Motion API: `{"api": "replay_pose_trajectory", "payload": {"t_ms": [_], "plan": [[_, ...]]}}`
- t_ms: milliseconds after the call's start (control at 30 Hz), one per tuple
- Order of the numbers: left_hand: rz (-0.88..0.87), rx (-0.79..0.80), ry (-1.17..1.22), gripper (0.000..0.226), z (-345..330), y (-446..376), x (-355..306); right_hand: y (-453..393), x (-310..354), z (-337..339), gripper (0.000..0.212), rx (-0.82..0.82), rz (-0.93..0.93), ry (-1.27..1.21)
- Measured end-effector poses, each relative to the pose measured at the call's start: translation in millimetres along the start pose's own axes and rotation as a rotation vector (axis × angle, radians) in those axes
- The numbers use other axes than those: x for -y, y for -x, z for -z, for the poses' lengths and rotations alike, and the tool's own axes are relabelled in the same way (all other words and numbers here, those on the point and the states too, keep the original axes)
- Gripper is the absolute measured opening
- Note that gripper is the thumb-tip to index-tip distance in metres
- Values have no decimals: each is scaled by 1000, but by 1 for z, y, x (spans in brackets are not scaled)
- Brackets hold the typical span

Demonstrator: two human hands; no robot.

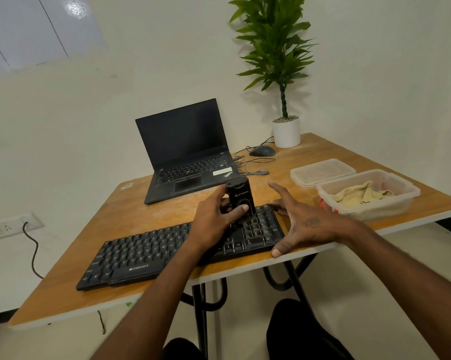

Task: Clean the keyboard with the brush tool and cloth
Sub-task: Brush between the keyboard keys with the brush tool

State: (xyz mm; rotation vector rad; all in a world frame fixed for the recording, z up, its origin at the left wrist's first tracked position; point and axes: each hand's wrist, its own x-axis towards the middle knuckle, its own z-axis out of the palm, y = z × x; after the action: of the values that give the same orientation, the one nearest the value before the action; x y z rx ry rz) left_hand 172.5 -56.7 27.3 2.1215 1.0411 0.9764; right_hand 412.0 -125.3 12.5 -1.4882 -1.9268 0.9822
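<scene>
Your left hand [214,216] grips the black brush tool [240,201] upright over the keyboard [146,253] near the table [146,211] front edge, while your right hand [304,224], fingers spread apart, steadies its right end, and the cloth [362,196] lies in 1 clear container [400,203] nearby.

The keyboard [172,252] is black with pale legends and a white brand mark. The brush tool [240,201] is black with a small white logo. A beige cloth [362,194] is seen in a clear container [369,201]. The tabletop [151,206] is orange-brown wood grain, edged in white. The laptop [188,152] is black; the plant [273,45] is green in a white pot [286,132].
</scene>
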Motion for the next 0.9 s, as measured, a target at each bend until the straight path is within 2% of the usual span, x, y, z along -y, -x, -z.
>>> {"api": "replay_pose_trajectory", "payload": {"t_ms": [233, 467, 600, 800, 900], "plan": [[21, 224, 200, 62, 18, 38, -3, -3, -3, 1, 142, 2, 1, 70], [-2, 171, 121, 57, 12, 16, -2, -7, 3, -4, 142, 66, 4, 208], [-16, 127, 94, 54, 6, -5, 2, -14, 2, -8, 144, 2, -3, 300], [66, 63, 109, 53, 22, -13, 14, -14, 3, 2, 133, 31, 9, 388], [72, 61, 147, 51, 24, -8, 17, -17, 2, 4, 135, 54, 15, 408]]}}
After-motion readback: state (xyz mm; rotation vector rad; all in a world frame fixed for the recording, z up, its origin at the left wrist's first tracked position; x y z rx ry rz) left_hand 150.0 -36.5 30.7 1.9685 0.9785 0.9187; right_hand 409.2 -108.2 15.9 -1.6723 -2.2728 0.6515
